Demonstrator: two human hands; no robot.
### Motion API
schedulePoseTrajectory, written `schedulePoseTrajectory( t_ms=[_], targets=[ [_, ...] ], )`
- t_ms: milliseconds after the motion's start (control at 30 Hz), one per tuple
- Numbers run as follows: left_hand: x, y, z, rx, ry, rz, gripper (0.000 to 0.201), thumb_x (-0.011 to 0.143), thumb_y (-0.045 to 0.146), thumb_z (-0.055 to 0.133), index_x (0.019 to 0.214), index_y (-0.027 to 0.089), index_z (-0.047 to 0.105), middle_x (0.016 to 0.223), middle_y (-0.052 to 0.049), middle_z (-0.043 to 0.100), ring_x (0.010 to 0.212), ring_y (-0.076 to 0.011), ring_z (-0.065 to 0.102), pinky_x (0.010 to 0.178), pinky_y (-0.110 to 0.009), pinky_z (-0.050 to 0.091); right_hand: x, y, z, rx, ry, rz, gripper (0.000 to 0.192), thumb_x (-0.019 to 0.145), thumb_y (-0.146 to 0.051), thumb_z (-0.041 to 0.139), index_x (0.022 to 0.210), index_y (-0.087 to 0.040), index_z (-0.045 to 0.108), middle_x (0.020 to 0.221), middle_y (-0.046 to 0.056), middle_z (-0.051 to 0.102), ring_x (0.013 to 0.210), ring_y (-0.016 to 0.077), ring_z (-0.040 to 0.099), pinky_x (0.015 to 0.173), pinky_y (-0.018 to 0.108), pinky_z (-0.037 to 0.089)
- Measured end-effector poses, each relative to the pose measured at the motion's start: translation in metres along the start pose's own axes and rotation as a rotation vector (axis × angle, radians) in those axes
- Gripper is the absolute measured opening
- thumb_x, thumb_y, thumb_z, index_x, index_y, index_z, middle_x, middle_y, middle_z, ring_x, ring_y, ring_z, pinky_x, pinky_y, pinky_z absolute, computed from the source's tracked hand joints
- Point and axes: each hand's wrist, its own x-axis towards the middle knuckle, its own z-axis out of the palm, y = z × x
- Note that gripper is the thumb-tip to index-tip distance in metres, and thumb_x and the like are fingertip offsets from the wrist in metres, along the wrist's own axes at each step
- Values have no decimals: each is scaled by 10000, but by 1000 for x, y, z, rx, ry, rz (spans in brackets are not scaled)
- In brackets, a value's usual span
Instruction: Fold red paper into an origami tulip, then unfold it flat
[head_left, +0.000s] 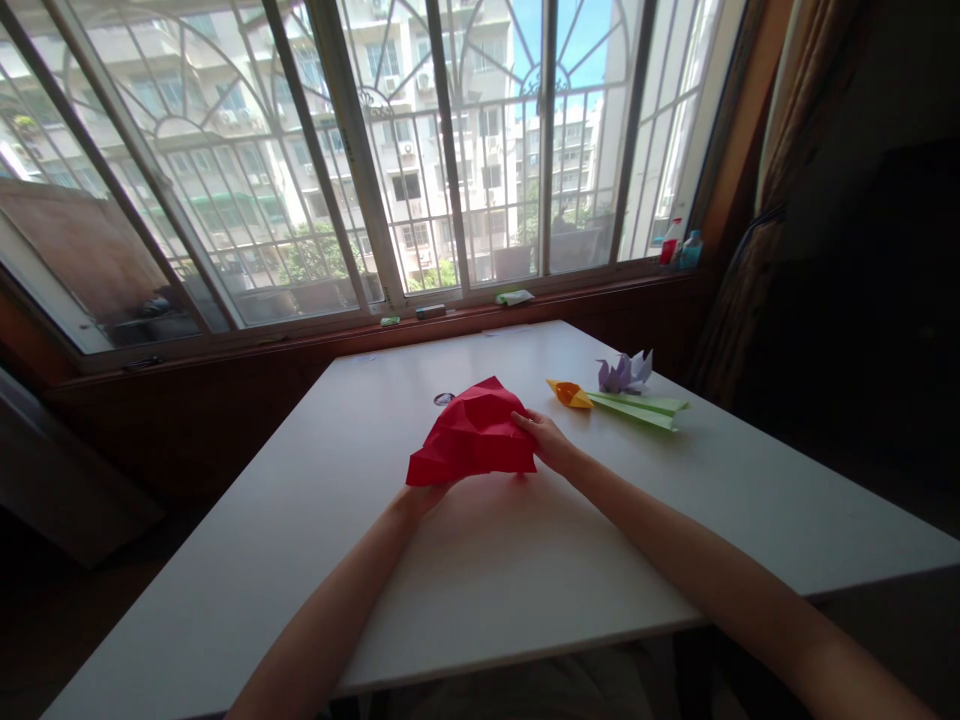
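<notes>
At frame centre, the left hand (429, 492) under and the right hand (545, 440) pinching its edge grasp the red paper (474, 435) above the bench (390, 600), steadying its creases.

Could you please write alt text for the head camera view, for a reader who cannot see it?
Both hands, left hand and right hand, hold a creased red paper over a white table. Beside the right hand lie an orange and green paper flower and a purple paper flower, below a barred window.
</notes>
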Motion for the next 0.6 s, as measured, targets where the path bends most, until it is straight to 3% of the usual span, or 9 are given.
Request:
schedulePoseTrajectory(
  t_ms=[100,233,400,600],
  targets=[
    [3,-7,-14,-6,61,15,335,734,223,574,1062,172,530,981,-64,611,891,-231,571,773,-370,467,-2,0,1,7,-73,-9,313,703,-344,624,949,-157,578,869,66,653,744,170,621,621,247,527],
    [10,-13,-33,-18,207,13,260,730,233,581,986,193,558,946,-26,630,885,-193,580,760,-314,483,-1,0,-2,-3,-170,-13,391,694,-305,637,1043,-153,548,963,84,639,852,196,612,722,287,517],
    [12,-17,-48,38,284,-21,271,715,231,597,982,204,563,959,-34,632,922,-220,577,772,-326,484,5,4,-7,6,-94,8,498,643,-209,685,1100,-165,492,1023,83,618,898,195,602,742,282,519],
    [12,-15,-50,63,336,-16,286,721,270,590,999,219,549,970,-33,618,892,-204,584,747,-324,490,7,1,-10,7,-8,-4,498,670,-226,663,1118,-157,457,1002,86,621,848,184,619,705,261,543]
  ],
)
